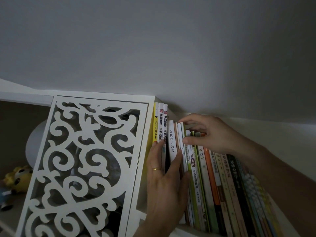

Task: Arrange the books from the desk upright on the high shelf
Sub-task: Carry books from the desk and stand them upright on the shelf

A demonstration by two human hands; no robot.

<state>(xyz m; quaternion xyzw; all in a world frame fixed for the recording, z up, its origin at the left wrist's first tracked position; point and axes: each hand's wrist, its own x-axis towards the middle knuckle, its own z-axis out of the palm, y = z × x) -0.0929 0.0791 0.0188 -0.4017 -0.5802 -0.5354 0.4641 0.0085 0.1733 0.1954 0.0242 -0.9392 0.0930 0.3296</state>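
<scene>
Head view looks up at a row of books (213, 177) standing upright on the high shelf (181, 232), spines facing out, just under the grey ceiling (153, 48). At the left end of the row stand a yellow-spined book (155, 124) and two white-spined books with red seals (163, 122); just right of them is a white book with black characters (172, 142), then a few thin pale books (179, 134), then green, orange, cream and dark spines running off to the right, leaning a little. The left hand (164, 178), with a ring on one finger, lies with straight fingers flat against the spines at the left end, its fingertips on the white-spined books and its thumb side against the thin pale books; its grip is released, pressing rather than clasping. The right hand (208, 132) reaches in from the right, its grip grasping the thin pale books, thumb on their spines and forefinger curled over their tops. Left of the books a white openwork panel (85, 159) with scroll cut-outs fronts the neighbouring compartment. Further left, an open compartment holds a pale round object (36, 142) and a yellow plush toy (18, 178), both dim in the low light.
</scene>
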